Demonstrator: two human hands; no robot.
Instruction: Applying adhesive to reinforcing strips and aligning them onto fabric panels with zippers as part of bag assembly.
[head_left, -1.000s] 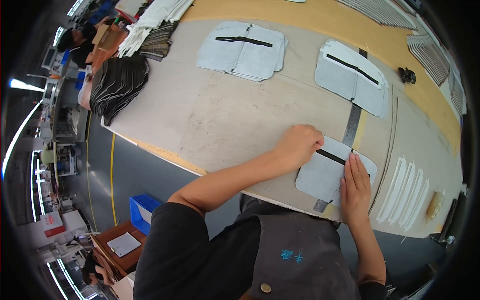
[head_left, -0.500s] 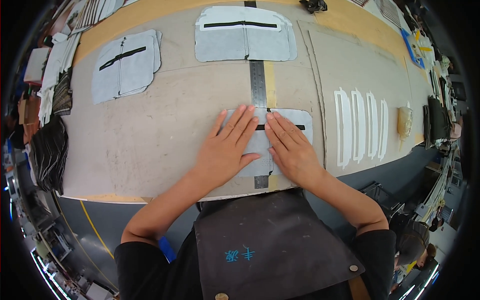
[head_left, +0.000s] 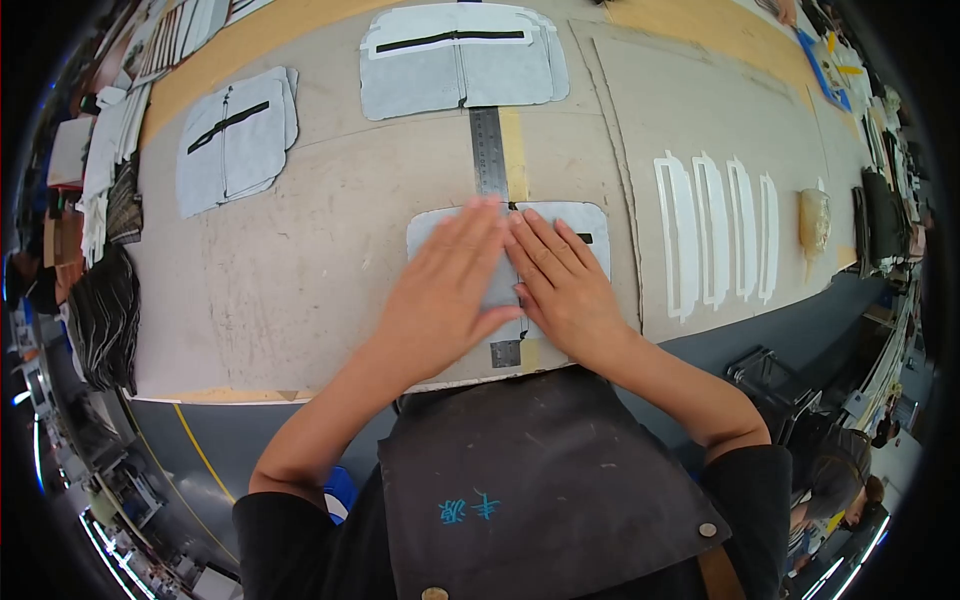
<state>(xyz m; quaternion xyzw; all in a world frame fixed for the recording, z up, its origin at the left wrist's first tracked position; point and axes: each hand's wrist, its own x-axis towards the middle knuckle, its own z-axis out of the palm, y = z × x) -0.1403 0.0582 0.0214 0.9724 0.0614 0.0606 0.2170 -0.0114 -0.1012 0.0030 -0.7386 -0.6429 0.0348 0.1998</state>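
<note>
Two flat palms press a pale grey fabric panel (head_left: 590,222) onto the cardboard-topped workbench (head_left: 300,280), just at its near edge. Far to my left lie a dark heap of cloth (head_left: 100,320) and a second grey panel (head_left: 235,140). My left hand (head_left: 450,290) covers the near panel's left half, fingers spread wide and flat, gripping nothing. A steel ruler (head_left: 489,150) runs under the piece along a yellow tape line (head_left: 513,150). My right hand (head_left: 560,285) lies open beside the left, fingertips near the dark slit (head_left: 584,238). To do this well, I judge, pressure should stay even and smooth outward from the ruler, keeping the piece square. White strips (head_left: 715,235) lie well apart on the right.
</note>
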